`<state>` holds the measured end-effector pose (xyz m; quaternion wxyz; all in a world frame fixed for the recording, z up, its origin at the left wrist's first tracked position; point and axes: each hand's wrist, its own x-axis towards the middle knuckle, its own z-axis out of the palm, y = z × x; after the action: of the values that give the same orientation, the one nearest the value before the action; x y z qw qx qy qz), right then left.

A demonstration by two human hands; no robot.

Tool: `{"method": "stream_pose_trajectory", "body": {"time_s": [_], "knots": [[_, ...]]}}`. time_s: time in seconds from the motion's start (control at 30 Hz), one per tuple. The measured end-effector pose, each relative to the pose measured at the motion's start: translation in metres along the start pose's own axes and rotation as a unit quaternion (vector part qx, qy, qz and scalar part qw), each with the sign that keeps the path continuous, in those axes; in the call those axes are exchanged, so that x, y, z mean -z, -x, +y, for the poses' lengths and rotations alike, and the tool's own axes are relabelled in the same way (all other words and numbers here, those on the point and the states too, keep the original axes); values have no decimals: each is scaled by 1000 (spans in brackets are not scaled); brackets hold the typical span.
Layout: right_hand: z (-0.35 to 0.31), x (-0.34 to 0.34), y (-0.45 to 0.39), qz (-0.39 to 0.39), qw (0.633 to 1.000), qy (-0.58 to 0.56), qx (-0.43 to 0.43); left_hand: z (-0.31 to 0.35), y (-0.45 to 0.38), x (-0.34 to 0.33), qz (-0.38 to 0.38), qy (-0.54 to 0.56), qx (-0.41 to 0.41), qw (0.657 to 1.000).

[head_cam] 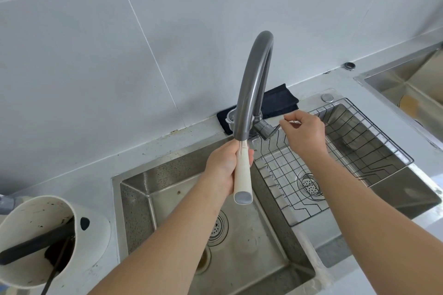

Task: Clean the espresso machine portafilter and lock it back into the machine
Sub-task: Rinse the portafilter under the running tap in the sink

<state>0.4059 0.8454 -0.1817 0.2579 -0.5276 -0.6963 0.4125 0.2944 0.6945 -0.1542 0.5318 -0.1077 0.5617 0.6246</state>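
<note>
Cream portafilter handle (pixel 242 175) gripped by left hand (pixel 221 167); right hand (pixel 303 134) pinching tap lever (pixel 275 130).

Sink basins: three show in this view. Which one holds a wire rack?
The middle basin, right of the faucet, holds the wire rack. The left basin and far-right basin have none.

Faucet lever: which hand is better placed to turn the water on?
Right. The right hand is already at the faucet lever, while the left hand grips the cream handle under the spout.
</note>
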Motion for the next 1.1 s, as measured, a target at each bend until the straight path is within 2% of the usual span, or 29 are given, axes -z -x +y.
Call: {"method": "stream_pose_trajectory", "body": {"time_s": [0.87, 1.1], "knots": [[1, 3, -3, -8, 999, 18, 29, -24, 74, 57, -17, -106, -10, 994], [2, 3, -4, -5, 999, 27, 36, -24, 86, 70, -27, -168, -27, 985]]}}
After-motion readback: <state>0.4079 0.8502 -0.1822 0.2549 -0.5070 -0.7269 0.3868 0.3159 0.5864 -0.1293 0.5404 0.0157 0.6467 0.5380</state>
